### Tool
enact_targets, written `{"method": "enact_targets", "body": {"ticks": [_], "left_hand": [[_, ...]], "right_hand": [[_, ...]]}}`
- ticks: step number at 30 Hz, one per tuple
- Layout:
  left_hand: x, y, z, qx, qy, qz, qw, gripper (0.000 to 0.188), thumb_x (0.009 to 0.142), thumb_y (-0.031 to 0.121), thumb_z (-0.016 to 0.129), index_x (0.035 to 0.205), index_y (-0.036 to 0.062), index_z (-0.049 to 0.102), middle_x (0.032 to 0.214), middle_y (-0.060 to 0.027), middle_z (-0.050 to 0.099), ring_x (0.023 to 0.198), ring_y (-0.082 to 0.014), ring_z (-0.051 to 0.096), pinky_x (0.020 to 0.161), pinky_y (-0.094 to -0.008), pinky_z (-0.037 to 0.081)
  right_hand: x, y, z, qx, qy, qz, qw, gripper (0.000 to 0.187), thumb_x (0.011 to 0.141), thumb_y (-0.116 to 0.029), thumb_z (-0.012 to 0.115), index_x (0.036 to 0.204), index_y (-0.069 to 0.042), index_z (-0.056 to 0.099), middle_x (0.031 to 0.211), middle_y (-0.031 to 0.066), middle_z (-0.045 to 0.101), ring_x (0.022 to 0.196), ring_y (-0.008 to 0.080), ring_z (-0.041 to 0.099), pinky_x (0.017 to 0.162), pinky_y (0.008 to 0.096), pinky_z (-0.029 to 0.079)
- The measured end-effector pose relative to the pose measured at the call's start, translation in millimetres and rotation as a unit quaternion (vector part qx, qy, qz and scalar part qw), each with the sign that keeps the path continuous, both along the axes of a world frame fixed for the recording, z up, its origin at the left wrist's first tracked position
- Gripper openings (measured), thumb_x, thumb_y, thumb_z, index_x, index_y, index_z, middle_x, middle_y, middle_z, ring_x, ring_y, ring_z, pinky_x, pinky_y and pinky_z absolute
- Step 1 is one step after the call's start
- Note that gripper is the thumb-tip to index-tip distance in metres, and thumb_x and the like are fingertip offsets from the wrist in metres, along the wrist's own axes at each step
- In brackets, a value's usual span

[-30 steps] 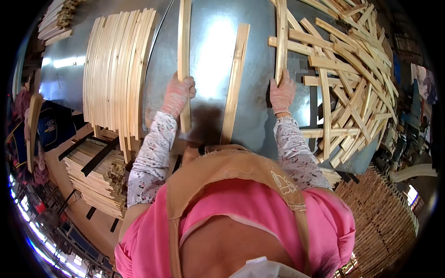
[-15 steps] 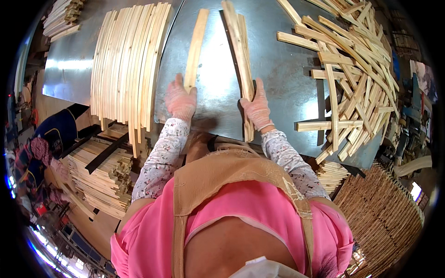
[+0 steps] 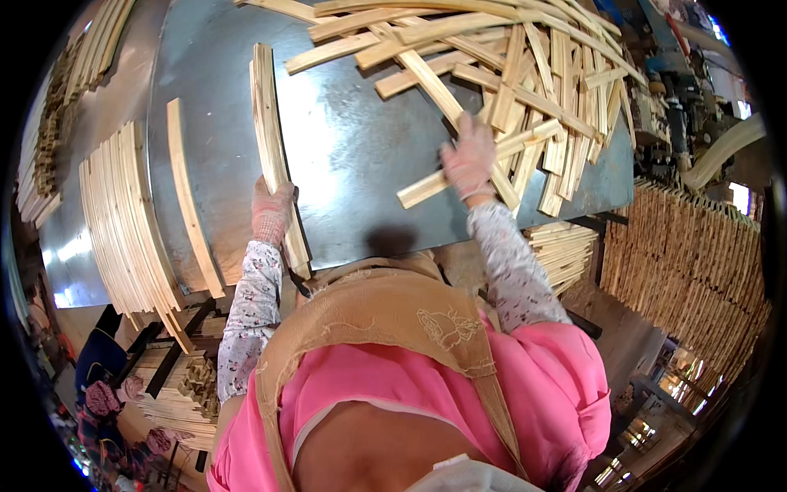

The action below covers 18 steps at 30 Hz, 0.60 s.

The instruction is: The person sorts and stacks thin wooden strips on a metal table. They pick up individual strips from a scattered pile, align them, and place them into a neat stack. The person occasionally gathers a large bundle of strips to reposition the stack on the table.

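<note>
The right hand (image 3: 469,157) covers part of a slat (image 3: 426,187); its grip perhaps closed, hard to tell.

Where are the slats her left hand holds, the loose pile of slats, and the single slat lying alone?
Held wooden slats (image 3: 270,139), head view, mid-length of the bundle.
Loose slat pile (image 3: 541,74), head view, middle of the heap.
Single slat (image 3: 190,201), head view, mid-length.

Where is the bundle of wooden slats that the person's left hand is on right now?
In the head view, the bundle of slats lies left of centre on the metal table, under the left hand, between a single slat on its left and the loose pile on its right.
</note>
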<state>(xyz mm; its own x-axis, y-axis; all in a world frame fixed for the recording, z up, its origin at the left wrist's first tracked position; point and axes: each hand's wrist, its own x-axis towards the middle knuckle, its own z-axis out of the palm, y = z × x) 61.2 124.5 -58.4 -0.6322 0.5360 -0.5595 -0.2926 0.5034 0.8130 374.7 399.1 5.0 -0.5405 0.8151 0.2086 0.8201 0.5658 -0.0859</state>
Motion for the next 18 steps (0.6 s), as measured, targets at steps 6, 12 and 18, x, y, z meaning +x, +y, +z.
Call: {"method": "enact_targets", "body": {"ticks": [6, 12, 18], "left_hand": [[44, 45, 10, -0.003, -0.001, 0.061, 0.998, 0.047, 0.098, 0.019, 0.07, 0.137, -0.0021, 0.056, 0.099, -0.0103, 0.07, 0.082, -0.021, 0.068, 0.077, -0.0371, 0.057], [53, 18, 2, 0.007, -0.029, 0.149, 0.988, 0.041, 0.097, 0.011, 0.071, 0.133, 0.0004, 0.056, 0.093, -0.0085, 0.069, 0.078, -0.0186, 0.066, 0.068, -0.0321, 0.055], [61, -9, 15, 0.005, 0.009, 0.215, 0.977, 0.034, 0.095, 0.012, 0.074, 0.126, 0.0009, 0.063, 0.094, -0.0078, 0.072, 0.081, -0.019, 0.068, 0.071, -0.0342, 0.056]], "right_hand": [[86, 57, -8, -0.155, -0.116, 0.101, 0.976, 0.073, 0.093, -0.031, 0.075, 0.158, -0.013, 0.047, 0.133, 0.0174, 0.065, 0.121, 0.0378, 0.062, 0.105, 0.0494, 0.052], [156, 101, 32, -0.051, -0.174, 0.411, 0.893, 0.074, 0.089, -0.035, 0.077, 0.156, -0.017, 0.051, 0.122, 0.0127, 0.066, 0.121, 0.0326, 0.062, 0.106, 0.0502, 0.049], [68, 91, 17, -0.232, -0.237, 0.435, 0.837, 0.069, 0.09, -0.036, 0.074, 0.155, -0.024, 0.055, 0.11, 0.0128, 0.065, 0.109, 0.0351, 0.067, 0.097, 0.0513, 0.053]]}}
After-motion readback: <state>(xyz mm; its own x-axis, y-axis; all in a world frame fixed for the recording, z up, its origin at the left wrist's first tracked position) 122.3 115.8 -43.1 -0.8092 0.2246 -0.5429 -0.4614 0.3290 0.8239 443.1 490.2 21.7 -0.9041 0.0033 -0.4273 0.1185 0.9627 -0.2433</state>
